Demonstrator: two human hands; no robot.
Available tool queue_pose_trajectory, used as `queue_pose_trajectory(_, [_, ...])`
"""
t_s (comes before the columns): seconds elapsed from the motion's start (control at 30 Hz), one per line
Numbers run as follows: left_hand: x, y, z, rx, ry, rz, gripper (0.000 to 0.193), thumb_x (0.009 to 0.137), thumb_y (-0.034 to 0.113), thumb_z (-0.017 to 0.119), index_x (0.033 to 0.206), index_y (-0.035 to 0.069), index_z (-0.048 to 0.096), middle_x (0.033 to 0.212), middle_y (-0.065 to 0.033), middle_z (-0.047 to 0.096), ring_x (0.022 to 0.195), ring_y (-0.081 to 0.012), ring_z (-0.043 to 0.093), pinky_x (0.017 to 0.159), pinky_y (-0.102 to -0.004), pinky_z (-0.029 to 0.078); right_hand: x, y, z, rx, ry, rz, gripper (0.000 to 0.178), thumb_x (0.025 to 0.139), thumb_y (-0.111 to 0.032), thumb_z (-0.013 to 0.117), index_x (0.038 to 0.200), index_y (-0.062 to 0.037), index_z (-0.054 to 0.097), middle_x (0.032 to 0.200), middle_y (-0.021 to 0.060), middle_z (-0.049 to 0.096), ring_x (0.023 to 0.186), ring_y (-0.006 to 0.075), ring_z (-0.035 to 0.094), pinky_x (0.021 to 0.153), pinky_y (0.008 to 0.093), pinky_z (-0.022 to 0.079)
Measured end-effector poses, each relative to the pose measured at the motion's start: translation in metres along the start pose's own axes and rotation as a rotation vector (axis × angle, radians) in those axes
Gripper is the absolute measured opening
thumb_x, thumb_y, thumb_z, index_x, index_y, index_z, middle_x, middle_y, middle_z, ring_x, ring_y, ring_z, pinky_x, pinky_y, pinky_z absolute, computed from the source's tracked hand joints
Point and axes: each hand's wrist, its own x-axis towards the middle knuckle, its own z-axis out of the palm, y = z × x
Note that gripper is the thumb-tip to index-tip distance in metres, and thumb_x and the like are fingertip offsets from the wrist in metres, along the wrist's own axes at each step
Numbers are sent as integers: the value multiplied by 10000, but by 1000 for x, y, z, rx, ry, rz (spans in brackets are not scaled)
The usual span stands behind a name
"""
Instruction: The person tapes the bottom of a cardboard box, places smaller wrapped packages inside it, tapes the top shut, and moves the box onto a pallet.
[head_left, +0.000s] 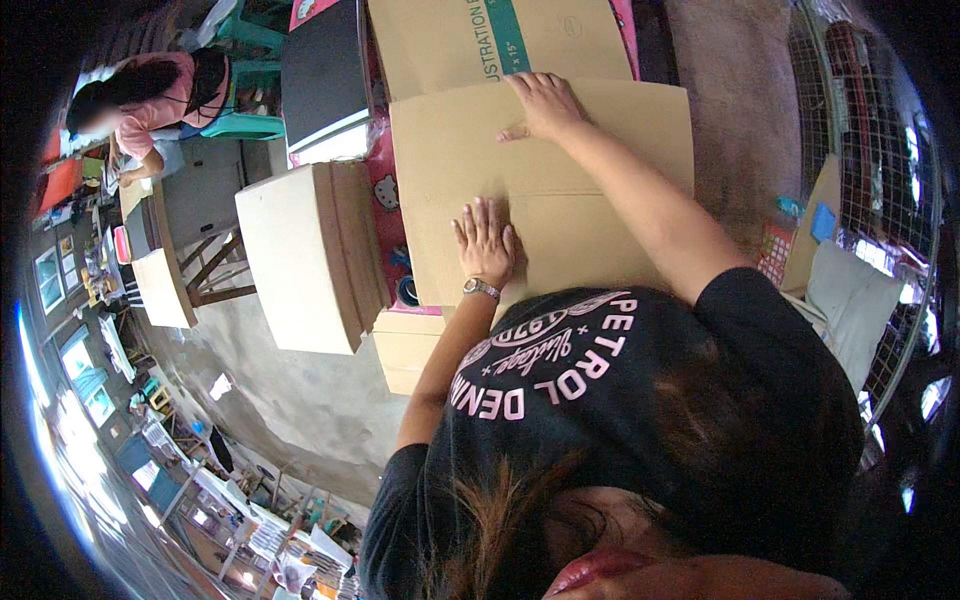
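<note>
A large sheet of brown cardboard (620, 130) with a crease across it lies right in front of me. My left hand (485, 245) rests flat on its left part, fingers stretched out, with a watch (481, 288) on that wrist. Farther off, my right hand (548, 108) is spread over the sheet's far edge, its thumb apart from the fingers. Neither hand grasps anything visible. Beyond the sheet lies another brown cardboard piece (430, 45) with a green printed band. Whatever is under the sheet is hidden.
A stack of cream boards (290, 260) stands left, with black boards (322, 70) behind it. Pink patterned cloth (383, 190) shows beneath. A dark roll (407, 291) sits by the sheet's left edge. Wire mesh (860, 110) stands right. Another person (165, 95) works far left.
</note>
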Motion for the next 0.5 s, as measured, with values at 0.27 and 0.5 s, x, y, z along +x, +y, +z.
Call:
queue_pose_trajectory(0.27, [31,-9,-19,-113,-157,115,621,892,408,343,1410,87,221,1472,-91,200,1370,-247,141,1101,-472,51,-6,-14,-35,30,-166,74,1013,596,-666,642,1339,-61,316,1336,136,387,1241,301,351,1036,429,258])
queue_pose_trajectory(0.5, [33,-14,-25,-246,-127,124,591,894,380,379,1392,82,268,1452,-123,244,1357,-265,186,1104,-460,63,-112,-53,-34,-136,-421,-164,953,745,-671,460,1397,-22,212,1470,174,144,1362,346,110,1067,563,68])
